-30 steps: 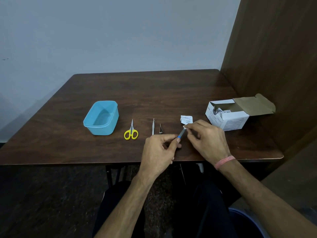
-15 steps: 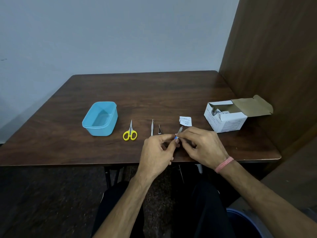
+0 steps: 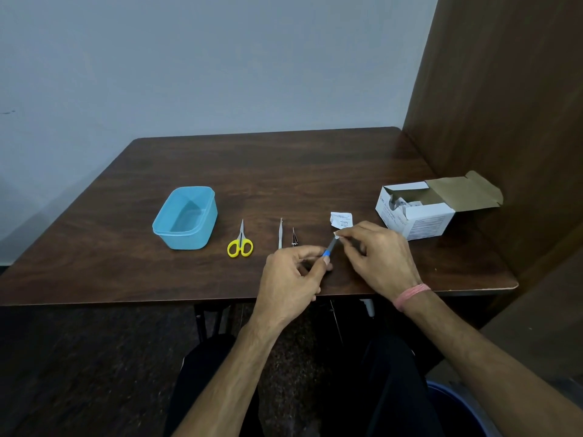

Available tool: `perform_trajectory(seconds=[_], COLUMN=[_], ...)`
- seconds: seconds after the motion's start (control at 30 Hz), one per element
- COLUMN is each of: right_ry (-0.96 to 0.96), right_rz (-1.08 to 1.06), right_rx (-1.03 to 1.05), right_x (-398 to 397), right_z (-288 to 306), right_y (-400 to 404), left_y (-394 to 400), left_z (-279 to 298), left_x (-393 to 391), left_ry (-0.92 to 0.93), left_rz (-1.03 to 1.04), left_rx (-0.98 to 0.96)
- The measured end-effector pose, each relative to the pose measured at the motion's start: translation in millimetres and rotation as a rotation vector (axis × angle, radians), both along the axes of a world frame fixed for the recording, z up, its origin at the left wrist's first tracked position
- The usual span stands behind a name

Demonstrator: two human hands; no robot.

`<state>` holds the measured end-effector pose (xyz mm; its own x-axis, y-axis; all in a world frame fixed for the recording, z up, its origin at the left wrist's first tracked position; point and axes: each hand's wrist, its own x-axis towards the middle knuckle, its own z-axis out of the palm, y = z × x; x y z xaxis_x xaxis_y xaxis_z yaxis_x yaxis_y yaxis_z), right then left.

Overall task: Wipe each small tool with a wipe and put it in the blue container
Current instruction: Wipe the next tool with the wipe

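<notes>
Dim, even room light over my work.
The dark wooden table shows faint sheen but no hard glare; shadows stay soft. Wide-angle bending bows its near edge, and my forearms blur slightly toward the bottom corners.

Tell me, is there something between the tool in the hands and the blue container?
Yes. Yellow-handled scissors, slim metal tweezers and a small dark tool lie on the table between the blue-handled tool and the light blue plastic container. Lifted over them, nothing blocks it.
</notes>
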<state>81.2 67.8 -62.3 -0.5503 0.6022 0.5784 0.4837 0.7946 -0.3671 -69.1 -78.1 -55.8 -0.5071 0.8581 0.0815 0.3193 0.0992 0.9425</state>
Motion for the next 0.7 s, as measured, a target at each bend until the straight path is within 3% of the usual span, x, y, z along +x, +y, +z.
perform_trajectory(seconds=[0.43,0.7], right_ry=[-0.008,-0.009], right_rz=[0.292,0.206], right_rx=[0.131,0.086], right_x=[8,4], right_z=[1,-2], right_y=[-13,-12], left_y=[1,1], left_z=[2,-2], left_x=[-1,-3], left_ry=[-0.008,0.020], left_rz=[-0.011,-0.016], left_rx=[0.011,0.016])
